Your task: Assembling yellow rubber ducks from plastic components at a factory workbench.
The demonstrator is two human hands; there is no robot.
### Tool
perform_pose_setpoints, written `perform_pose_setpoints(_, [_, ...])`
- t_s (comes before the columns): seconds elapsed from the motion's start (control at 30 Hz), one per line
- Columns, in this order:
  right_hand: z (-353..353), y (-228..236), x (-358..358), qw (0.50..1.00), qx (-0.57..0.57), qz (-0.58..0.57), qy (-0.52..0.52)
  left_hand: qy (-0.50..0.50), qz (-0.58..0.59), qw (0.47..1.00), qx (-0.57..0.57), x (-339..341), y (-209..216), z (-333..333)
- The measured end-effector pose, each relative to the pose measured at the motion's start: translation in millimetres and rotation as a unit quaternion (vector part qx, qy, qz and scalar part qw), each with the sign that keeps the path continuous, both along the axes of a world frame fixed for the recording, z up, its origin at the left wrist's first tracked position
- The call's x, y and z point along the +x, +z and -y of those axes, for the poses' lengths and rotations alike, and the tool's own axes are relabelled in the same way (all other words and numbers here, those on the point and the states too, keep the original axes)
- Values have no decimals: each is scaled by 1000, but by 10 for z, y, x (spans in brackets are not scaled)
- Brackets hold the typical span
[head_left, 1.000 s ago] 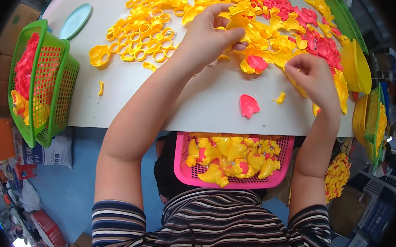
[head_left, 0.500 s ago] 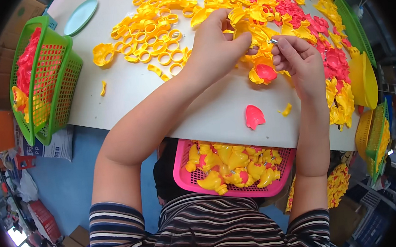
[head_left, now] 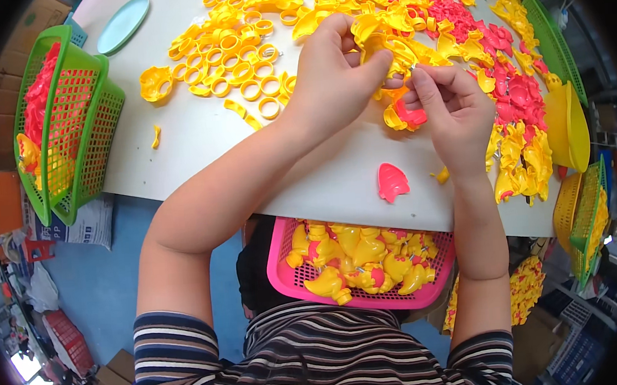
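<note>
My left hand (head_left: 339, 72) is closed on a curved yellow plastic shell piece (head_left: 375, 43), held above the white table. Thumb and forefinger of my right hand (head_left: 456, 107) pinch a small metal piece at the shell's right edge; the fingers mostly hide it now, though it showed clearly earlier. Both hands nearly meet over a heap of yellow parts. Below them lies a yellow piece with a red part (head_left: 410, 116). Nearer the table edge rests a lone red, petal-shaped piece (head_left: 392, 182).
Several yellow rings (head_left: 241, 70) are spread left of my hands. Red pieces (head_left: 512, 92) heap up at right. A pink basket (head_left: 276, 266) of yellow-and-red figures sits below the table edge. Green baskets (head_left: 93, 136) stand at left, near a pale blue oval dish (head_left: 123, 24).
My right hand has moved left and slightly up, bringing the small metal piece to the yellow shell. My left hand keeps its hold on the shell, nearly still.
</note>
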State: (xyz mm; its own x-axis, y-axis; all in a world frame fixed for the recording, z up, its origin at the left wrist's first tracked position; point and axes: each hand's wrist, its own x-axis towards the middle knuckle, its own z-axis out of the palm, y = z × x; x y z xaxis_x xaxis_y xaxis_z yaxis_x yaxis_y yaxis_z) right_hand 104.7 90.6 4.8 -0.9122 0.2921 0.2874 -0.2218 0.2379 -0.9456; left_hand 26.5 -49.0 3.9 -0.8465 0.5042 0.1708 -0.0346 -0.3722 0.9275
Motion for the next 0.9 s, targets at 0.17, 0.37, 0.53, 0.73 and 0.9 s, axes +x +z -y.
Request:
perform_pose_setpoints(0.17, [25,26,7,998,-62,-6,4,74,-101,992,9,57,-13,-78])
perform_pose_setpoints(0.37, [-29,-7,19,998,21,-60,22,66,-83,994,11,101,-12,-67])
perform_pose_setpoints(0.53, [-187,-16,-24,997,-10,-24,77,19,-48,998,-40,64,53,11])
perform_pose_setpoints(0.73, [-278,-87,-69,991,-5,-55,122,28,-42,998,-26,88,-5,-33])
perform_pose_setpoints(0.9, [-242,-35,-71,991,-15,-51,125,-13,-13,1000,-1,38,78,14])
